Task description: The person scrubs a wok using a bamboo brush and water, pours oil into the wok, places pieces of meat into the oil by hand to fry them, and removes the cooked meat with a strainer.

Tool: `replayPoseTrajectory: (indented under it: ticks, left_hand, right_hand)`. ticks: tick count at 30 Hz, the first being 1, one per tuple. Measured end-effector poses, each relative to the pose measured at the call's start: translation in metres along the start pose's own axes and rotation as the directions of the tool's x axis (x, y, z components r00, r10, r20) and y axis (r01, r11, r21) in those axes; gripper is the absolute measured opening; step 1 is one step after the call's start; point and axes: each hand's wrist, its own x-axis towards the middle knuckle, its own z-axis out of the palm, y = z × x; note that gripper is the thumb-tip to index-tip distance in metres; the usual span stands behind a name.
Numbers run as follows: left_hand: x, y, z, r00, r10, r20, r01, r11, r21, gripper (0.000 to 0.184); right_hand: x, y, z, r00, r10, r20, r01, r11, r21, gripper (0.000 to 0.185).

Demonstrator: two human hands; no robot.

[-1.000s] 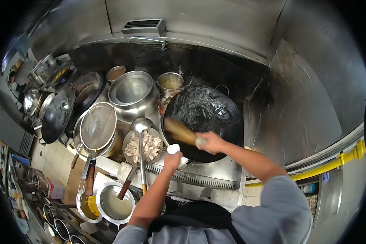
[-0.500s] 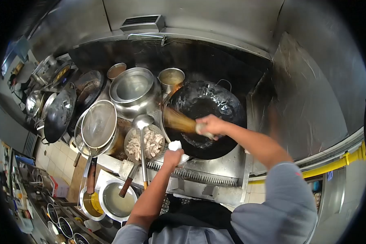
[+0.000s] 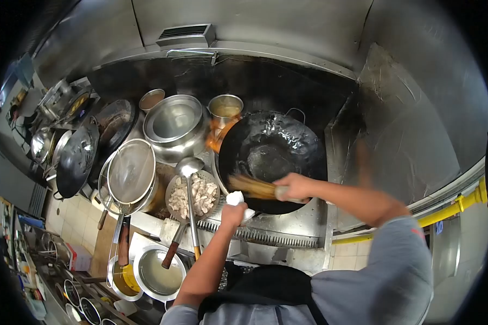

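A large black wok (image 3: 309,162) sits over the burner, wet and shiny inside. In my right hand (image 3: 296,188) is the bound end of a bamboo wok brush (image 3: 255,187), its bristles blurred by motion over the near part of the wok. My left hand (image 3: 234,213) is closed round a folded white cloth (image 3: 236,199) at the wok's near left edge; the wok handle, if under the cloth, is hidden. Left of that hand, a perforated strainer (image 3: 174,218) holds pale cut meat pieces (image 3: 199,195). A steel ladle (image 3: 189,168) lies across it.
Orange flame (image 3: 216,140) shows at the wok's left side. A large steel pot (image 3: 174,122) and a small pot (image 3: 225,105) stand behind. Mesh strainers (image 3: 131,170) rest at left, above a pot of cloudy liquid (image 3: 158,271) and a yellow-liquid pot (image 3: 126,279). A yellow pipe (image 3: 450,214) runs at right.
The brush and my right hand have moved toward me and slightly right in the wok. More flame shows at the wok's left side. My left hand keeps its hold on the cloth.
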Motion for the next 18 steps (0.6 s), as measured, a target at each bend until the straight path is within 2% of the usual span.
replayPoseTrajectory:
  ticks: [1,2,3,5,7,8,9,10,11,13,14,15,16,18]
  left_hand:
    - [0.006,-0.005,0.002,1.000,-0.013,-0.013,0.014,0.999,0.043,0.047]
    - [-0.021,0.026,-0.006,1.000,-0.022,-0.017,0.023,0.998,0.055,0.050]
    - [-0.018,0.022,-0.004,1.000,-0.020,-0.010,0.020,0.998,0.055,0.050]
    - [-0.011,0.012,-0.002,1.000,-0.010,-0.010,0.010,1.000,0.003,0.049]
    - [-0.012,0.014,-0.003,1.000,-0.026,0.015,0.027,0.999,-0.033,0.050]
    - [-0.010,0.014,-0.001,1.000,-0.009,-0.022,0.009,1.000,-0.002,0.050]
    - [-0.012,0.011,0.000,0.999,-0.005,-0.048,0.007,0.999,0.035,0.050]
    - [-0.018,0.017,-0.003,1.000,-0.019,-0.018,0.019,1.000,0.008,0.049]
    - [-0.015,0.015,-0.002,1.000,-0.015,-0.005,0.015,1.000,0.005,0.049]
    - [-0.006,0.007,-0.001,1.000,-0.009,-0.022,0.011,0.996,0.088,0.048]
    - [-0.011,0.009,-0.003,1.000,-0.015,-0.013,0.016,0.996,0.092,0.048]
    - [-0.019,0.018,-0.007,0.999,-0.027,0.019,0.026,1.000,0.017,0.050]
    - [-0.022,0.023,-0.008,0.998,-0.036,0.046,0.039,0.997,-0.061,0.052]
    - [-0.015,0.017,-0.007,0.998,-0.052,0.045,0.054,0.997,-0.048,0.053]
  right_hand:
    - [-0.022,-0.004,-0.015,0.999,0.013,0.042,-0.004,0.977,-0.212,0.044]
    - [-0.016,0.009,-0.027,0.999,0.035,-0.011,-0.036,0.920,-0.389,0.042]
    - [0.001,0.021,-0.041,0.996,0.046,-0.071,-0.078,0.831,-0.551,0.040]
    - [0.065,0.034,-0.053,0.929,0.175,-0.327,-0.337,0.765,-0.549,0.033]
    - [0.117,0.039,-0.046,0.818,0.081,-0.570,-0.327,0.880,-0.345,0.027]
    - [0.135,0.041,-0.033,0.806,-0.006,-0.591,-0.213,0.930,-0.300,0.033]
    - [0.139,0.045,-0.008,0.792,-0.076,-0.606,-0.100,0.963,-0.251,0.040]
    - [0.120,0.036,0.007,0.902,0.065,-0.427,-0.120,0.987,-0.104,0.045]
    - [0.090,0.016,0.009,0.959,0.175,-0.221,-0.171,0.985,0.038,0.051]
    - [0.027,0.006,0.006,0.994,0.098,-0.050,-0.098,0.995,0.000,0.059]
    - [0.017,0.025,0.002,0.996,0.016,-0.093,-0.036,0.975,-0.220,0.054]
    - [0.010,0.043,-0.006,0.990,-0.081,-0.113,0.024,0.900,-0.436,0.050]
    - [0.010,0.050,-0.023,0.986,0.016,-0.166,-0.095,0.872,-0.480,0.045]
    - [0.047,0.052,-0.064,0.949,0.137,-0.285,-0.282,0.777,-0.563,0.039]
